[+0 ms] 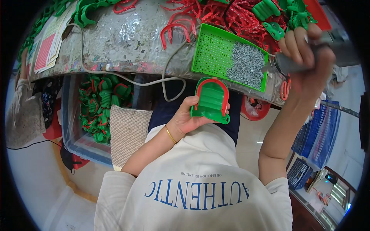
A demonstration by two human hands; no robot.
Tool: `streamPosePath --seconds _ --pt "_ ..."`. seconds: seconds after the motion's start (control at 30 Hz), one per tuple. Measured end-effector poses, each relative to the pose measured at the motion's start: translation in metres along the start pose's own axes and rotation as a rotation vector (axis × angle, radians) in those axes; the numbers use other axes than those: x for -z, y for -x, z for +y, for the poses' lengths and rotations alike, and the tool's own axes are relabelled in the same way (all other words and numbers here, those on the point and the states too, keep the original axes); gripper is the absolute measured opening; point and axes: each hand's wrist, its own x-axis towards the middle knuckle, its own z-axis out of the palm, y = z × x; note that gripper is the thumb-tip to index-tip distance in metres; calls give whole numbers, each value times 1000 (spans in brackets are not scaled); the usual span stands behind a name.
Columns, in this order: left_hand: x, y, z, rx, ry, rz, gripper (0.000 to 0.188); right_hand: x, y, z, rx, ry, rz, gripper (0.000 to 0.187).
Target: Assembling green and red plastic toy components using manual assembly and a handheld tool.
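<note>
My left hand [188,115] holds a green plastic piece [210,99] in front of my lap, with thumb and fingers at its sides. A red U-shaped strip [199,89] runs round the inside of its curved edge. Raised at the right, my right hand [306,50] is wrapped round a grey electric screwdriver [287,63], blurred in part. The driver's tip points left, over the right end of a bright green tray [196,57]. Many small silvery screws [246,63] are heaped in that tray's right half; its left half shows a dotted, perforated bottom.
Loose red strips [227,15] and green pieces [296,15] pile up at the table's back right. A grey cable [131,81] loops over the front edge. Left of me stands a blue bin [69,111] of green-and-red pieces. Another person's arm [24,61] shows at far left.
</note>
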Motion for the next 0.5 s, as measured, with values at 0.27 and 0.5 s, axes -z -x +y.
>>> streamPosePath --seconds 0.27,0.5 --pt "8 -4 -8 38 65 25 81 -10 13 95 329 599 838 16" --pt "10 -4 -8 18 70 60 82 5 19 140 311 622 916 13"
